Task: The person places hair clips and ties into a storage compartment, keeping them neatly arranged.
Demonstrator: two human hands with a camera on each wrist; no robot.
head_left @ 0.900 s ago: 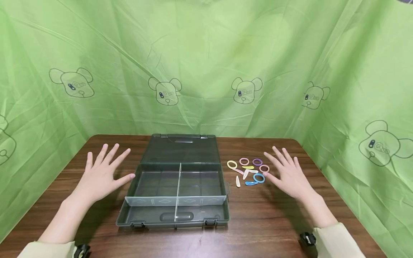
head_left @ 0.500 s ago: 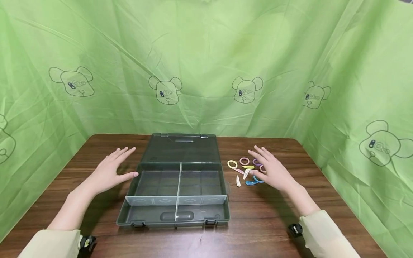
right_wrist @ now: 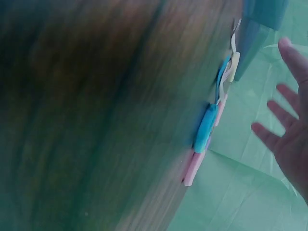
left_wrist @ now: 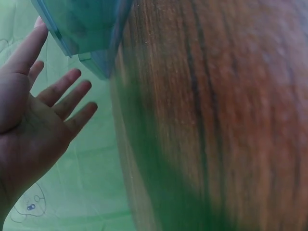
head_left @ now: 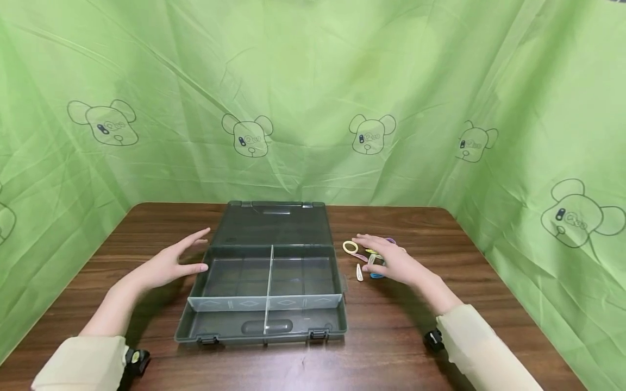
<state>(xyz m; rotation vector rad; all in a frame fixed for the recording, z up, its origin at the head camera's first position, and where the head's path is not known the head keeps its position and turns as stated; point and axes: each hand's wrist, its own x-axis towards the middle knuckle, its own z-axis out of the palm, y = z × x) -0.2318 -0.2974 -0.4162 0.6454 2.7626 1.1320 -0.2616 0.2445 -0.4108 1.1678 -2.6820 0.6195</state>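
A grey see-through compartment box (head_left: pixel 266 282) lies with its lid flat back on the brown table (head_left: pixel 401 336); a clear divider (head_left: pixel 269 288) splits its tray. My left hand (head_left: pixel 168 262) hovers flat at the box's left edge, fingers straight, thumb near the tray wall; the left wrist view shows the same hand (left_wrist: pixel 36 118) spread beside the box corner (left_wrist: pixel 91 38). My right hand (head_left: pixel 388 258) is spread over a cluster of coloured hair ties and clips, hiding most. A yellow ring (head_left: pixel 350 247) and a white clip (head_left: pixel 359 272) still show. The right wrist view shows the pieces (right_wrist: pixel 207 130) edge-on.
Green cloth printed with bear heads (head_left: pixel 313 98) hangs behind and on both sides of the table. Cream sleeves (head_left: pixel 476 347) cover both forearms, each with a black wrist mount. Bare wood lies in front of the box and at the far right.
Both hands moved inward. The left hand slid right to the box's left edge. The right hand moved left over the hair ties, now covering most of them.
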